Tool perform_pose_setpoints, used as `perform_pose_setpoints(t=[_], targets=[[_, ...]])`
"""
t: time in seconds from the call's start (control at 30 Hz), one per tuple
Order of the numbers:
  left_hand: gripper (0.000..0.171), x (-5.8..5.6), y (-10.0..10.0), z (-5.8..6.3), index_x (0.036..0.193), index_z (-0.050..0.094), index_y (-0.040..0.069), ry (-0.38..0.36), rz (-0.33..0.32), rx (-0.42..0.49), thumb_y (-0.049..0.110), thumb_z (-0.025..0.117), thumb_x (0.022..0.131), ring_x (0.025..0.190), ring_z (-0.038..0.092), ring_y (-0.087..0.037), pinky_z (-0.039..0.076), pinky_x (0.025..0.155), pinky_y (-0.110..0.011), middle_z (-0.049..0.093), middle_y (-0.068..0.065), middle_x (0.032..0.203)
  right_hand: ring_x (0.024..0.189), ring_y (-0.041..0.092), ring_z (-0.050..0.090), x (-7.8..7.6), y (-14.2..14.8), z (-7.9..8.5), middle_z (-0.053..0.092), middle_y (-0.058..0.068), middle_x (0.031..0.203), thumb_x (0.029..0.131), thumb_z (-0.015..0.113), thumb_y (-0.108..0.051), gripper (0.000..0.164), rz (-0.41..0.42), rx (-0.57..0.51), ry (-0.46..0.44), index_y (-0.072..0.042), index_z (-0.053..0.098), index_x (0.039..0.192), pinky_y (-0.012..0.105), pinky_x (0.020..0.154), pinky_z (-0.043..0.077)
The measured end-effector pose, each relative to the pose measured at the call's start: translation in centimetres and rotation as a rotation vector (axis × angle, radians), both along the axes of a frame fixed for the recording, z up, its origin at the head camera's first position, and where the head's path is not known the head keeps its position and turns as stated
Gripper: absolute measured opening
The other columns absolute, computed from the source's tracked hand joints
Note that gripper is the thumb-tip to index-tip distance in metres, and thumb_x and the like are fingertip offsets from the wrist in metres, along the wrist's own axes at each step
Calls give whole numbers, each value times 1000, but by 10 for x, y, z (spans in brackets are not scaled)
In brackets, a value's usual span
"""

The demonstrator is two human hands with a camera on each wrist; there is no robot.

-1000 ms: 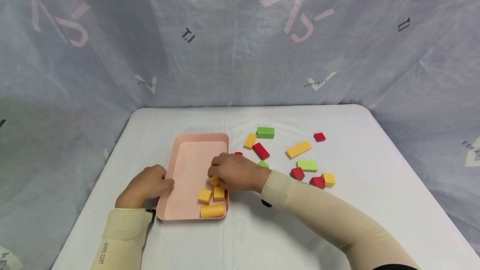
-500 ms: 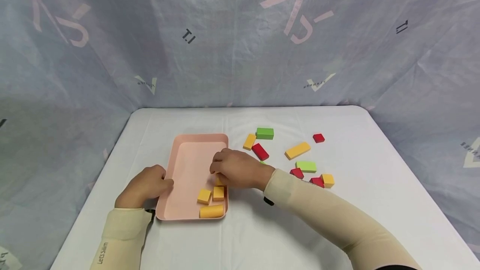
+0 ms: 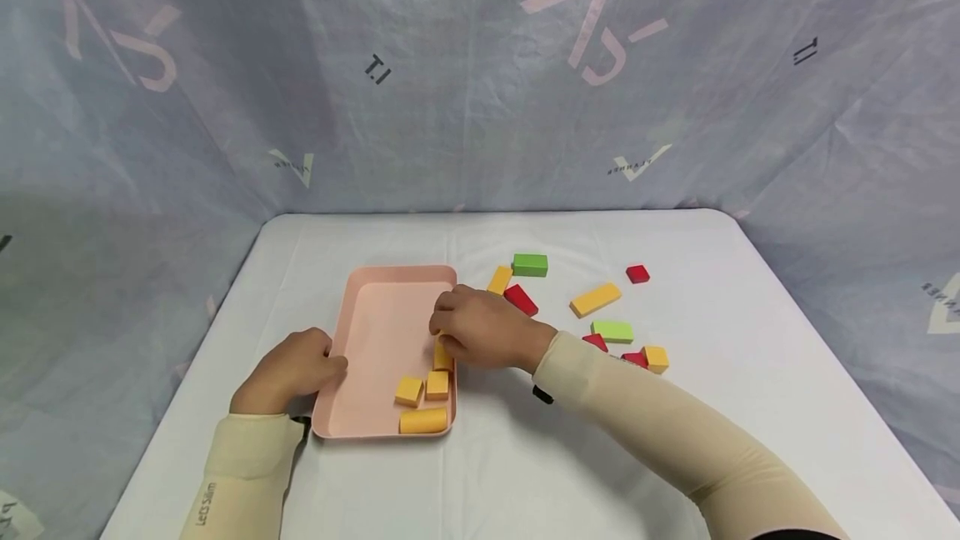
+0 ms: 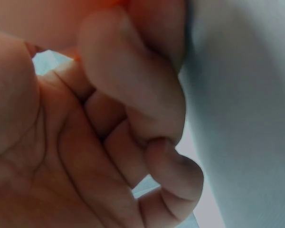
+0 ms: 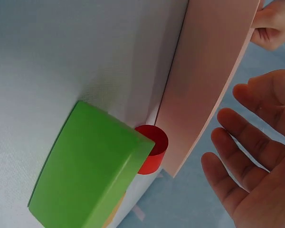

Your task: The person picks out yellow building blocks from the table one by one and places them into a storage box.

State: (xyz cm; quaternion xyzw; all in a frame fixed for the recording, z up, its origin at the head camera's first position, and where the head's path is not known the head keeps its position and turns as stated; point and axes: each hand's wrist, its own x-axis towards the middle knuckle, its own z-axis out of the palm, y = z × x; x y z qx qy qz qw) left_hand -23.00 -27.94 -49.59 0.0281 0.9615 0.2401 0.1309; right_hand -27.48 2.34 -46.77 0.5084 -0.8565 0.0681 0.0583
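Note:
A pink tray (image 3: 382, 340) lies left of centre on the table. My left hand (image 3: 298, 367) grips its left rim, thumb over the edge; the left wrist view shows curled fingers (image 4: 133, 71) against the pink wall. My right hand (image 3: 483, 327) reaches over the tray's right wall, fingertips at the far end of a yellow block (image 3: 443, 356), which is partly hidden. In the right wrist view its fingers (image 5: 244, 137) are loosely bent and spread. Nearby in the tray are two yellow cubes, one (image 3: 437, 385) beside the other (image 3: 408, 391), and a yellow half-round block (image 3: 423, 421).
Right of the tray lie red blocks (image 3: 521, 300), green blocks (image 3: 530, 265) and yellow blocks (image 3: 596, 300). Close outside the tray wall, in the right wrist view, are a green block (image 5: 85, 166) and a red cylinder (image 5: 152, 161), both hidden by my right hand in the head view.
My right hand has shifted a little right and away from me. The yellow block under it has moved toward the tray's right wall and shows more. My left hand stays put.

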Motion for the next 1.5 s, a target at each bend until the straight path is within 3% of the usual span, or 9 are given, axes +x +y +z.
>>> perform_pose_setpoints(t=[0.63,1.2,1.5], targets=[[14,-1,0,-1,65,53,9,-4,5,1,18,55,76,51,46,-18,37,43,-33,51,-3,58,93,12,44,-13,15,5,56,-5,101,86,60,-24,16,-83,-49,59,-19,67,99,28,75,47],[15,-1,-2,-4,71,55,7,-33,8,22,20,56,79,54,48,-18,39,47,-33,52,-4,62,91,12,45,-23,22,1,55,-5,103,85,55,-22,19,-176,-62,37,-20,66,100,29,72,47],[14,-1,-3,-2,67,53,8,-42,8,35,17,54,78,52,45,-17,37,46,-32,49,-3,59,91,13,45,-31,27,0,56,-3,104,85,59,-26,21,-257,-4,0,-20,66,104,31,75,49]])
